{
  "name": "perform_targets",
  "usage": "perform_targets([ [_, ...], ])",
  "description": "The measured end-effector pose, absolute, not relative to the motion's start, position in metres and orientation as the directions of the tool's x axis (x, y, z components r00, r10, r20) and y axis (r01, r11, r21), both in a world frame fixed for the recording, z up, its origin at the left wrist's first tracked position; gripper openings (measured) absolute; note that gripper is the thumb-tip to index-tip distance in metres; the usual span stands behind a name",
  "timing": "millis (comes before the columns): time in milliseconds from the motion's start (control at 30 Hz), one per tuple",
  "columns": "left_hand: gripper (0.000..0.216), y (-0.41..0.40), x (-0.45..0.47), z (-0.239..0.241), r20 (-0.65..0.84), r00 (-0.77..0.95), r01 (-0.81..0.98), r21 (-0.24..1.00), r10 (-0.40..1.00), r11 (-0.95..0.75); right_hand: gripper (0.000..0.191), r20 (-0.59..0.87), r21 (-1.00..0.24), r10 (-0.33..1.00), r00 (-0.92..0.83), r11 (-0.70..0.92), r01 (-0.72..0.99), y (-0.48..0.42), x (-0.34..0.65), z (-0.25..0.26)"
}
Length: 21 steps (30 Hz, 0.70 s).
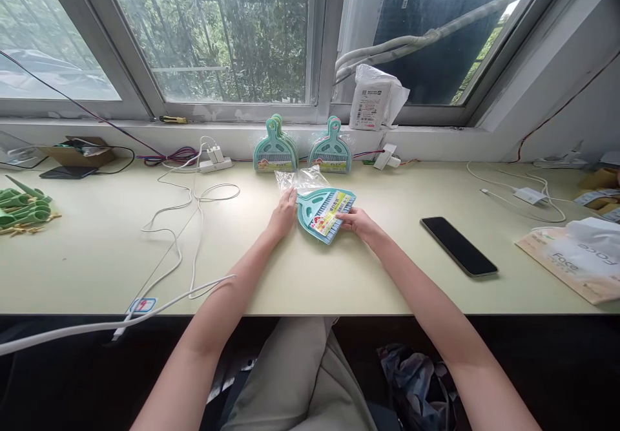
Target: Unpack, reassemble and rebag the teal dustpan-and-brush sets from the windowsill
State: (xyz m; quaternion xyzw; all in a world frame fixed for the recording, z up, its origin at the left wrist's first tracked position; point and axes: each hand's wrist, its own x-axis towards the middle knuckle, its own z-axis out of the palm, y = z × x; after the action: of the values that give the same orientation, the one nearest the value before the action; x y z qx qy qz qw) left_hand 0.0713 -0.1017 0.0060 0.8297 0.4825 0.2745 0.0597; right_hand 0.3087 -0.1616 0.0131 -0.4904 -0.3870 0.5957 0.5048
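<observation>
A teal mini dustpan with a brush and a yellow printed label [325,212] is held tilted just above the table, between both hands. My left hand [283,212] is closed round its handle end, where a clear plastic bag [303,179] spreads out behind. On the other side, the fingers of my right hand [357,221] pinch the label edge near the brush bristles. Two stacks of similar dustpans in clear wrap, a left stack [275,147] and a right stack [331,148], stand upright against the wall below the window.
A black phone [458,246] and a pack of face tissues [574,260] lie to the right. White cables [177,224] wind across the left side, one crossing my left forearm. Green plastic parts [24,208] are heaped far left. A wrapped box [372,101] stands on the sill.
</observation>
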Motion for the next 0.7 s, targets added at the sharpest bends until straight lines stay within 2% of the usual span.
perform_targets([
  [133,0.059,-0.104,0.074,0.007,0.397,0.38,0.757,0.386,0.835,-0.528,0.02,-0.188,-0.952,0.981,0.041,-0.171,-0.253,-0.16,0.309,0.009],
  [333,0.071,-0.114,0.077,0.013,0.394,0.446,0.684,0.43,0.804,-0.59,0.02,-0.096,-0.945,0.979,0.181,-0.033,-0.325,-0.159,0.309,0.007],
  [467,0.062,-0.122,0.084,0.018,0.51,0.458,0.538,0.493,0.728,-0.684,0.025,-0.041,-0.938,0.976,0.212,0.035,-0.345,-0.162,0.307,0.009],
  [533,0.058,-0.126,0.088,0.021,0.598,0.372,0.456,0.548,0.71,-0.701,0.027,-0.018,-0.933,0.979,0.205,0.057,-0.356,-0.163,0.306,0.012],
  [600,0.06,-0.129,0.092,0.024,0.645,0.173,0.376,0.655,0.744,-0.655,0.029,0.005,-0.926,0.981,0.195,0.077,-0.368,-0.165,0.305,0.014],
  [700,0.076,-0.128,0.093,0.031,0.511,-0.214,0.223,0.855,0.832,-0.468,0.032,0.048,-0.917,0.984,0.174,0.112,-0.382,-0.168,0.302,0.018],
])
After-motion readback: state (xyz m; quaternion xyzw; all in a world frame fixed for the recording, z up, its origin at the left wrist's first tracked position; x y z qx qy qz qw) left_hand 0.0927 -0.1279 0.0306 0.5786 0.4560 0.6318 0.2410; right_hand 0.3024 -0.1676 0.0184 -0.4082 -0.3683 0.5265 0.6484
